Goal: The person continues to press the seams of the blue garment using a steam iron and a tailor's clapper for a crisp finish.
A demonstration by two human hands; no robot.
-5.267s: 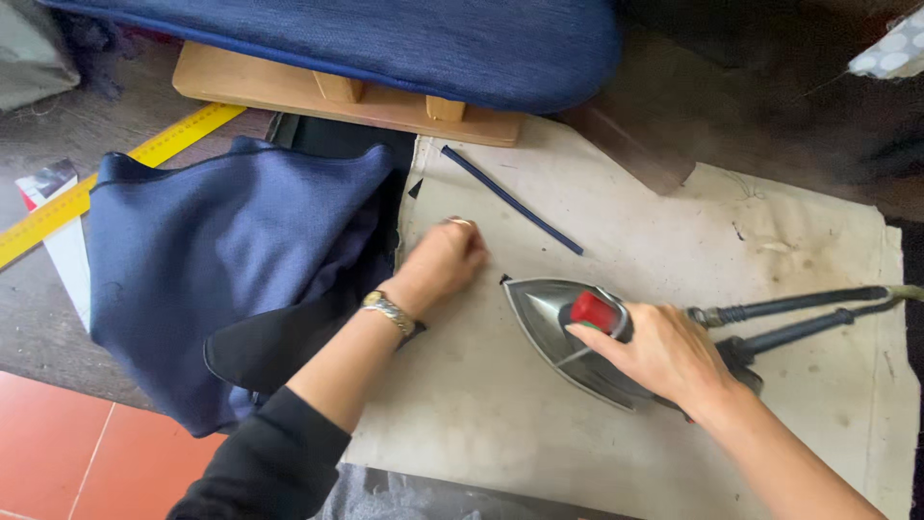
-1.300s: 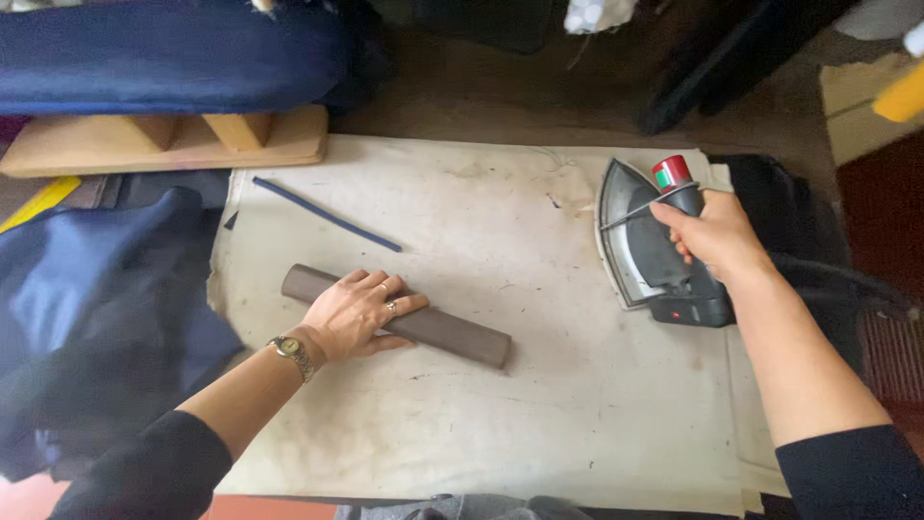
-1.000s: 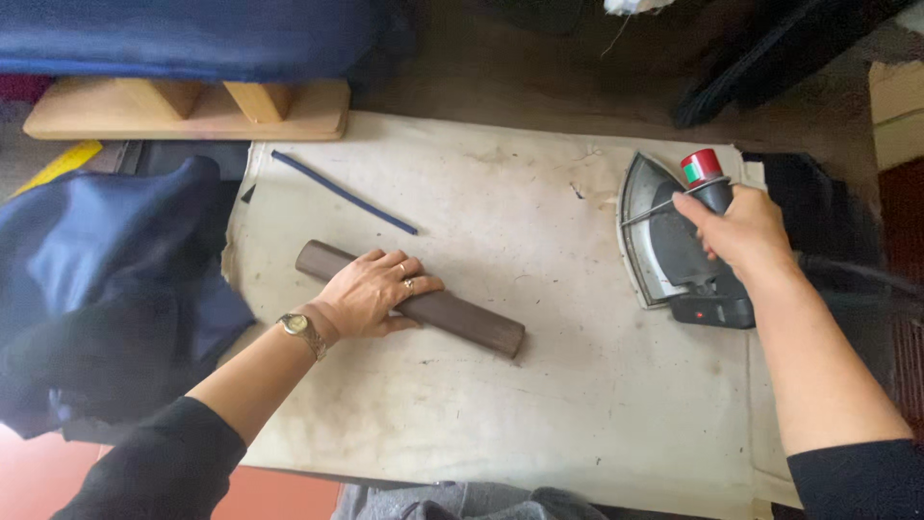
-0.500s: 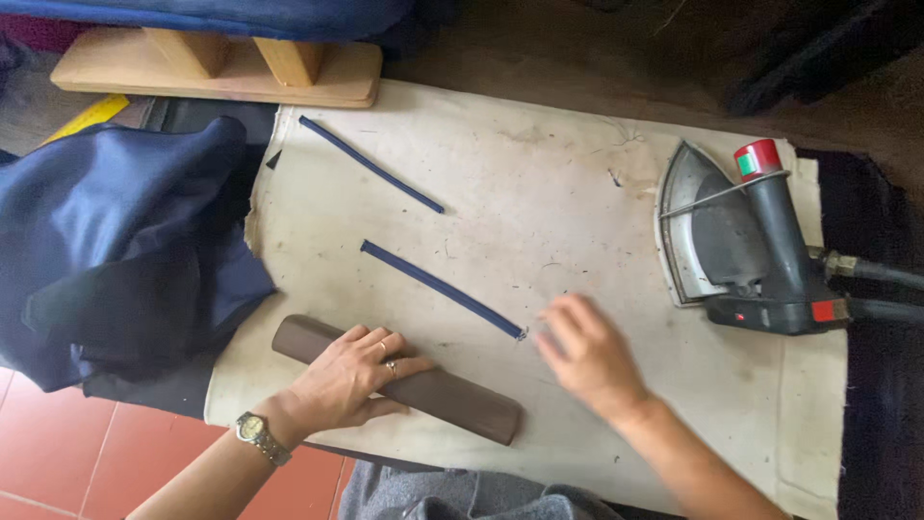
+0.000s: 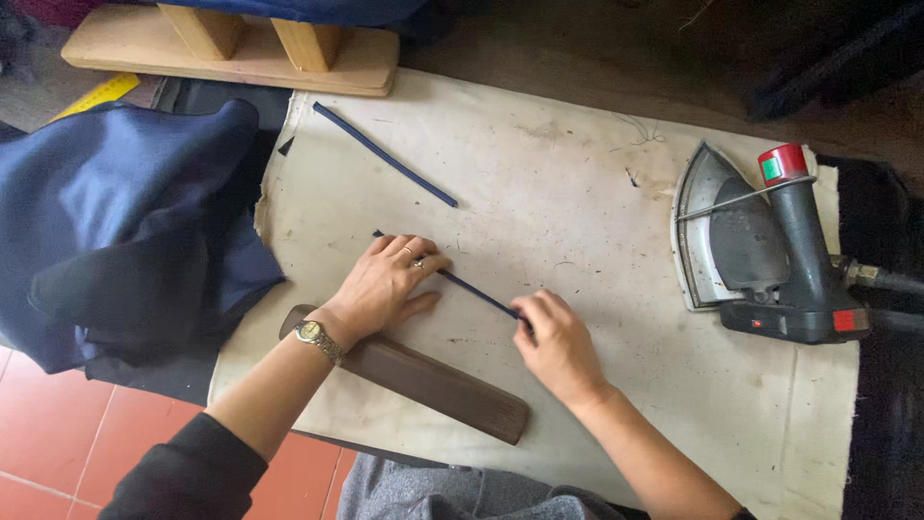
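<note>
The left hand [image 5: 385, 284] is lying flat and spread, palm down, on a thin dark blue fabric strip [image 5: 476, 292] that is running slantwise across the pressing cloth [image 5: 577, 193]; the fingers are pressing the strip's upper end, which is peeking out just past them. The right hand [image 5: 558, 345] is pinching the lower end of the same strip between thumb and forefinger, fingers drawn narrow, so the strip is stretching straight between the two hands. A ring is showing on the left hand and a round metal wristwatch [image 5: 310, 332] is sitting on that wrist.

Just below the left forearm a long, flat, dark brown wooden block [image 5: 443, 390] with rounded ends is lying on the cloth, partly hidden by the wrist. A second narrow blue strip [image 5: 385, 156] is lying apart, higher up on the cloth. The cloth itself is off-white, stained and frayed along its left edge.

To the right an iron [image 5: 760, 246] is standing on its heel, its grey pointed soleplate facing left, with a dark handle and a red cap on top. To the left, smooth navy fabric [image 5: 115, 221] is lying bunched in soft folds, well apart from the hands. A pale wooden stand [image 5: 241, 53] is resting beyond the cloth's top edge
</note>
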